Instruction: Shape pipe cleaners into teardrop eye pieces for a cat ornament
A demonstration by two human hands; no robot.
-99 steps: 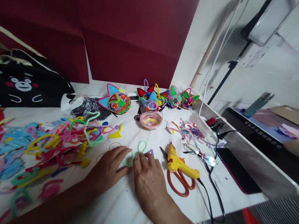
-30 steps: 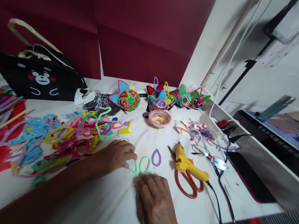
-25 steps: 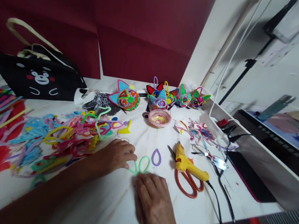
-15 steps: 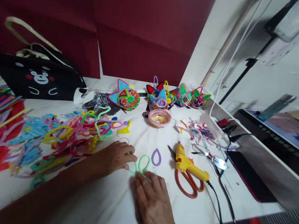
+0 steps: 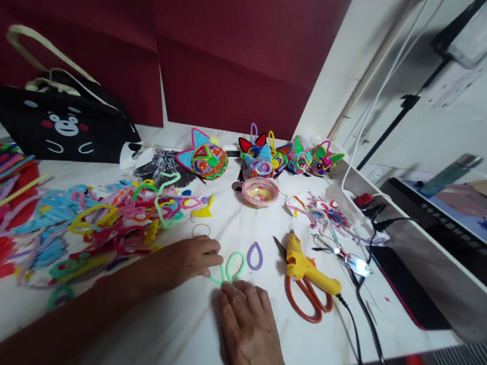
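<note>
A light green pipe cleaner (image 5: 236, 261), bent into a loop, lies on the white tabletop between my hands. My left hand (image 5: 187, 257) is closed at its left end, thumb and fingers together. The fingertips of my right hand (image 5: 248, 322) are pressed together on the lower end of the loop, pinning it to the table; the bit under them is hidden. Just beyond the green loop lies a small purple pipe cleaner loop (image 5: 255, 256), touched by neither hand. A thin ring (image 5: 201, 230) rests past my left hand's knuckles.
Right of my hands lie a yellow glue gun (image 5: 310, 270), orange-handled scissors (image 5: 310, 304) and glasses (image 5: 356, 263). Leftward is a heap of pipe cleaner pieces (image 5: 130, 215). A small bowl (image 5: 260, 192) stands before colourful animal-head ornaments (image 5: 204, 159). A black bag (image 5: 58, 126) sits back left.
Little differs. My left hand has shifted down slightly, showing more of the thin ring behind it. The green pipe cleaner and my right hand look nearly the same.
</note>
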